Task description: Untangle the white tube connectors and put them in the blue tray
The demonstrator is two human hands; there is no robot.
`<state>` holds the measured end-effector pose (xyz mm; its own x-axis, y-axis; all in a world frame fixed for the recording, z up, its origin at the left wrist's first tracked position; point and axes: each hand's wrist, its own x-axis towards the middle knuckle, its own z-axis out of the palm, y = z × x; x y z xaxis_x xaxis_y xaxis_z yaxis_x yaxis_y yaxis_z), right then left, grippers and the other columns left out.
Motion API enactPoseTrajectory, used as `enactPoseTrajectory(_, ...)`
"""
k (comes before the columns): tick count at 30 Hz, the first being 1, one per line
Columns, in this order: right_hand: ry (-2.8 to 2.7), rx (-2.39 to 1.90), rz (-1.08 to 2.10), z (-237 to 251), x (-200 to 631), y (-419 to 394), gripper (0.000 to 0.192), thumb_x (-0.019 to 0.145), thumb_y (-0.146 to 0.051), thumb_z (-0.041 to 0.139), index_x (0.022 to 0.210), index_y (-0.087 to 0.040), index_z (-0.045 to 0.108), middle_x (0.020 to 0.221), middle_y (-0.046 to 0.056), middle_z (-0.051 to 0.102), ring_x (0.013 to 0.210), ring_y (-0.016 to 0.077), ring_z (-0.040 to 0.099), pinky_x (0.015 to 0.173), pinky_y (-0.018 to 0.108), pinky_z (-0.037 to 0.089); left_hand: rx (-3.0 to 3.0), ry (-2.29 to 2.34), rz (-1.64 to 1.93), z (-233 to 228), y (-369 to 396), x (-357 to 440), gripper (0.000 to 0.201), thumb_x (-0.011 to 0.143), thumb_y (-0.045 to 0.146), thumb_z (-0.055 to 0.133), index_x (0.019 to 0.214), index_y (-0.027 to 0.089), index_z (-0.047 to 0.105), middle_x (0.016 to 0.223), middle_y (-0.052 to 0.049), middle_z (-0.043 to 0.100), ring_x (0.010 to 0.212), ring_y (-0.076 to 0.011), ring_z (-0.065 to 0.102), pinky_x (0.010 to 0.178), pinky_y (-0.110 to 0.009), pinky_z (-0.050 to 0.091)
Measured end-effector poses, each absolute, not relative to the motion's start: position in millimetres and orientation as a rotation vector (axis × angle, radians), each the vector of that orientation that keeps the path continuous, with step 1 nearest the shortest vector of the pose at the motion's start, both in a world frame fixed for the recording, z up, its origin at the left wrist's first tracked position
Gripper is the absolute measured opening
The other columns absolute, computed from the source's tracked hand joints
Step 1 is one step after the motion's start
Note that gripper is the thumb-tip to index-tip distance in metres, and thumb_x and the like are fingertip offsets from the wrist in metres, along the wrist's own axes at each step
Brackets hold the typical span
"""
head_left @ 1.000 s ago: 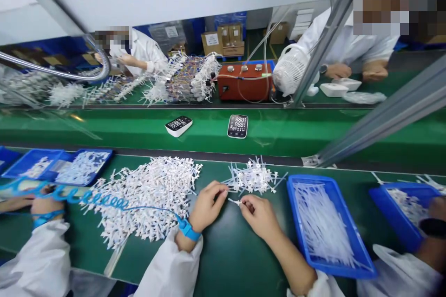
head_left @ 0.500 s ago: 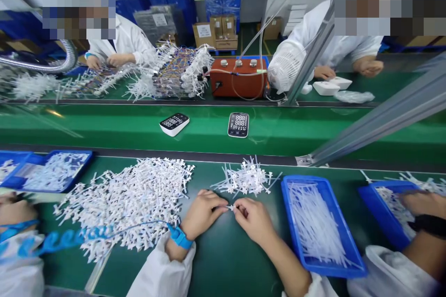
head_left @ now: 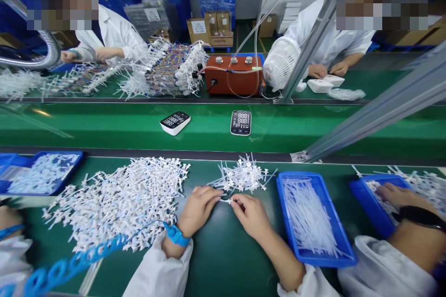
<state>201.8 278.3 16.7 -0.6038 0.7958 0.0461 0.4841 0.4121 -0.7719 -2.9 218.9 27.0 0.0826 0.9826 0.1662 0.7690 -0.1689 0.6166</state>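
My left hand [head_left: 199, 211] is closed in a pinch on one end of a thin white plastic tube [head_left: 224, 200]. The fingertips of my right hand [head_left: 252, 216] are closed on its other end, where a small white connector [head_left: 230, 201] partly shows. Both hands are just above the green bench, in front of a small pile of white connectors with tubes [head_left: 242, 174]. On the left, a large heap of small white plastic connectors [head_left: 121, 199] spreads out. To the right of my right hand stands a blue tray [head_left: 283, 209] of cut translucent tubes [head_left: 310, 216].
A blue coiled cord [head_left: 76, 260] runs from my left wristband. Two display devices [head_left: 175, 123] lie on the green conveyor belt [head_left: 121, 123]. A metal post [head_left: 369, 97] slants across the right. A co-worker's hand [head_left: 407, 197] reaches into another blue tray [head_left: 365, 209].
My hands have drawn slightly apart, and more of the tube shows between them. The view has shifted a little. At the right, the co-worker's hand has moved over the blue tray.
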Motion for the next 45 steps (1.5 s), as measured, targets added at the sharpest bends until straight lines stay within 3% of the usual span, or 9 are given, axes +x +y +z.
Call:
enactPoseTrajectory(5, -2.250, -1.072, 1.045, 16, 203, 279, 0.021, 0.094, -0.027, 0.047, 0.094, -0.021, 0.067, 0.083, 0.003, 0.069, 0.074, 0.0146, 0.061, 0.067, 0.023, 0.037, 1.951, 1.714, 0.868, 25, 218, -2, 0.023, 0.098, 0.025, 0.044, 0.109, 0.024, 0.064, 0.104, -0.004, 0.068, 0.100, -0.0171, 0.061, 0.088, -0.031, 0.046)
enactPoseTrajectory(12, -2.251, -1.079, 1.031, 16, 203, 279, 0.019, 0.093, -0.026, 0.050, 0.092, -0.020, 0.068, 0.077, 0.001, 0.067, 0.069, 0.0130, 0.059, 0.063, 0.023, 0.035, 1.978, 1.653, 0.781, 32, 216, 5, 0.029, 0.099, 0.022, 0.039, 0.118, 0.025, 0.061, 0.106, -0.006, 0.063, 0.102, -0.0183, 0.057, 0.088, -0.034, 0.044)
enactPoseTrajectory(25, -2.291, -1.091, 0.986, 17, 202, 278, 0.017, 0.092, -0.025, 0.051, 0.091, -0.021, 0.068, 0.075, 0.000, 0.067, 0.068, 0.0127, 0.058, 0.063, 0.022, 0.035, 1.977, 1.760, 0.761, 27, 218, 8, 0.022, 0.099, 0.027, 0.044, 0.097, 0.023, 0.065, 0.101, -0.004, 0.064, 0.099, -0.0186, 0.057, 0.084, -0.034, 0.040)
enactPoseTrajectory(35, -2.340, -1.108, 0.966, 17, 202, 276, 0.018, 0.092, -0.027, 0.051, 0.090, -0.022, 0.068, 0.074, 0.000, 0.066, 0.067, 0.0128, 0.058, 0.064, 0.023, 0.034, 2.016, 1.723, 0.694, 23, 217, 11, 0.021, 0.099, 0.026, 0.043, 0.102, 0.024, 0.064, 0.101, -0.003, 0.066, 0.097, -0.0181, 0.057, 0.082, -0.034, 0.037)
enactPoseTrajectory(45, -2.364, -1.107, 0.918, 16, 200, 275, 0.018, 0.092, -0.026, 0.051, 0.091, -0.022, 0.068, 0.076, 0.000, 0.067, 0.066, 0.0120, 0.058, 0.063, 0.021, 0.034, 1.970, 1.718, 0.741, 23, 218, 15, 0.024, 0.099, 0.031, 0.043, 0.095, 0.022, 0.065, 0.095, -0.004, 0.065, 0.094, -0.0182, 0.057, 0.081, -0.033, 0.039)
